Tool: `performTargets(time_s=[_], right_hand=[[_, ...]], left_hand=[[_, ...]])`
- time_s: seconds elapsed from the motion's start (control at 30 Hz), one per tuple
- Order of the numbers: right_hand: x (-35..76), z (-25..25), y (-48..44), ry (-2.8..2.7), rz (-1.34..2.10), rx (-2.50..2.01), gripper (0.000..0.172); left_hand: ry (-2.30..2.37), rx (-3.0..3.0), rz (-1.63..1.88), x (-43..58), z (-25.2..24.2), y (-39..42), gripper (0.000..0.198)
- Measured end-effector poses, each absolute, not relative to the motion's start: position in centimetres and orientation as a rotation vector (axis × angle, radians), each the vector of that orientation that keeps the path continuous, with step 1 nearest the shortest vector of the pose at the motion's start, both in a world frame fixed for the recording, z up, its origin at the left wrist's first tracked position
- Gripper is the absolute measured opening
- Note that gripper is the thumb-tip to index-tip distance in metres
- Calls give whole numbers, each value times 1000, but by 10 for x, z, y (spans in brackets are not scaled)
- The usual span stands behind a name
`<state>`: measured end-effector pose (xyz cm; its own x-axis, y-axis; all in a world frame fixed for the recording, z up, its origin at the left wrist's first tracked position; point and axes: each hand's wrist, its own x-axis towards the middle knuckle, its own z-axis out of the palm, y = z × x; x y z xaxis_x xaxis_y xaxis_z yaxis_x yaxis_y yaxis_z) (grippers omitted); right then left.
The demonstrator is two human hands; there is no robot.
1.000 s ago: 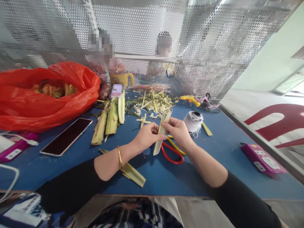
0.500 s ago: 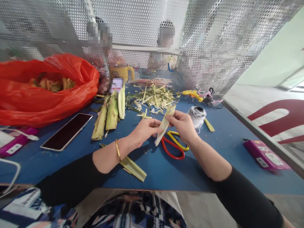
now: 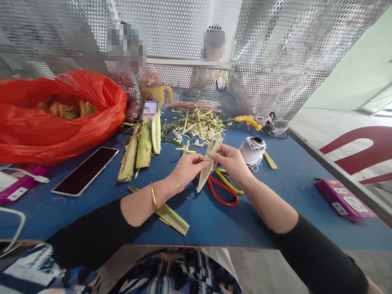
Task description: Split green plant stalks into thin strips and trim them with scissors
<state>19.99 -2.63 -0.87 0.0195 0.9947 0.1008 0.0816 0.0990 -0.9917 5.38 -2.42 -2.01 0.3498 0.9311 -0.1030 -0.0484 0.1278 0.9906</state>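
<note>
A pale green leaf strip [image 3: 206,173] is pinched between both my hands above the blue table [image 3: 92,204]. My left hand [image 3: 185,169], with a gold bangle on its wrist, grips the strip's middle from the left. From the right, my right hand [image 3: 233,162] holds its upper part with closed fingers. Under my hands lie scissors [image 3: 223,188] with one red and one yellow handle. Another folded leaf piece [image 3: 171,215] rests beneath my left forearm.
A red plastic bag [image 3: 58,116] with husks sits at left, a phone [image 3: 85,170] beside it. Green leaf stalks [image 3: 142,149], a pile of trimmings [image 3: 199,126], a white thread spool [image 3: 252,150], a yellow glue gun [image 3: 248,121] and purple boxes [image 3: 344,200] lie around. Two people sit behind the perforated screen.
The leaf strip has tilted and shifted slightly between my fingers; both hands stay on it in nearly the same place.
</note>
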Motion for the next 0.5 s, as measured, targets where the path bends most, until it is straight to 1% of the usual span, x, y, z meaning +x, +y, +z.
performTargets(time_s=[0.17, 0.37, 0.5], right_hand=[[203, -6, -25, -1267, 994, -1231, 25], [206, -3, -23, -1176, 881, -1202, 16], [209, -1, -21, -1087, 808, -1198, 17]], left_hand=[[985, 1143, 911, 54, -17, -26, 20], [985, 1260, 767, 51, -17, -26, 10], [976, 1334, 650, 50, -17, -25, 5]])
